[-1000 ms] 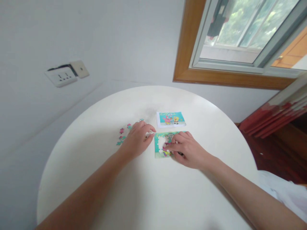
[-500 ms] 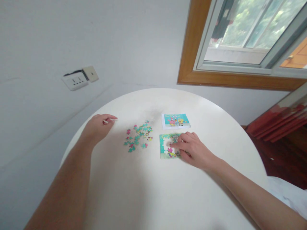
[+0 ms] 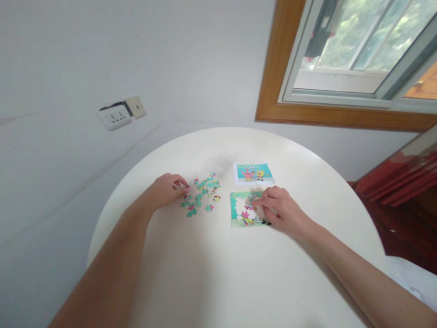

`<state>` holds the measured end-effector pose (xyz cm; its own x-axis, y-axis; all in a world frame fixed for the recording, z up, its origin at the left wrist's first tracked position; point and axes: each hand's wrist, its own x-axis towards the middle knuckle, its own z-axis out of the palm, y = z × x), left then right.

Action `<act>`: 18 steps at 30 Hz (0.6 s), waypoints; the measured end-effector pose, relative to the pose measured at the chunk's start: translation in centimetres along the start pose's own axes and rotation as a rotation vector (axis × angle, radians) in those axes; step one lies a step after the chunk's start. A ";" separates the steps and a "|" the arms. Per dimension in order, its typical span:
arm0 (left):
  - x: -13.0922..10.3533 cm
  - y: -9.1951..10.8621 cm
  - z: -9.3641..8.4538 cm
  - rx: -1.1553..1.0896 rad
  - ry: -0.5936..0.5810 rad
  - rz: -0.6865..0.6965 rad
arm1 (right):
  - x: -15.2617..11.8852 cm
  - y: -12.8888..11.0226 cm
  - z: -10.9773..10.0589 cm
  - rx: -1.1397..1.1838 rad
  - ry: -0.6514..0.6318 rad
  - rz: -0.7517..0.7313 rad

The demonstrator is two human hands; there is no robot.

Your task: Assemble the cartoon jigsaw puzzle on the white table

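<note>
Loose teal, pink and yellow puzzle pieces [image 3: 199,198] lie in a scattered pile on the white round table [image 3: 218,273]. At the pile's left edge, my left hand [image 3: 170,189] pinches a small pink puzzle piece [image 3: 187,187] between thumb and finger. My right hand [image 3: 282,209] rests over the right part of the partly filled puzzle board [image 3: 234,214], hiding that side. Its index finger touches a small pink piece [image 3: 251,207] inside the board's frame. Behind the board lies a picture card [image 3: 254,173] with a pink and a yellow cartoon figure.
A white wall with a socket plate [image 3: 118,117] stands beyond the table. The wood-framed window [image 3: 327,118] is at the upper right. A red curtain [image 3: 396,171] hangs at the right, and white cloth [image 3: 409,278] shows by the table's right edge.
My left hand has moved right to the pile and closed on a pink piece there. My right hand's index finger has shifted slightly right over the board. The view has shifted a little.
</note>
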<state>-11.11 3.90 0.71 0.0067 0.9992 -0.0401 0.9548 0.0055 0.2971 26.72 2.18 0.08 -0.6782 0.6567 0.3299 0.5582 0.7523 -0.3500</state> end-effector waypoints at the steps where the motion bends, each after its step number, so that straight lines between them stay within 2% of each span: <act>1: 0.0 0.1 0.0 0.006 -0.002 0.001 | 0.0 0.0 0.0 0.002 0.000 -0.005; 12: -0.3 2.4 0.2 -0.108 0.007 0.069 | 0.0 -0.2 -0.2 -0.009 -0.010 0.005; 15: -0.5 2.4 0.3 -0.124 0.035 0.036 | 0.0 -0.1 -0.1 -0.013 -0.008 -0.002; 18: -0.5 2.4 0.3 -0.035 0.076 -0.005 | 0.0 -0.1 -0.1 -0.016 -0.005 -0.004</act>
<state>-8.73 3.45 1.20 -0.0222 0.9993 0.0306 0.9439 0.0109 0.3299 26.78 2.11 0.22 -0.6829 0.6532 0.3270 0.5630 0.7559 -0.3341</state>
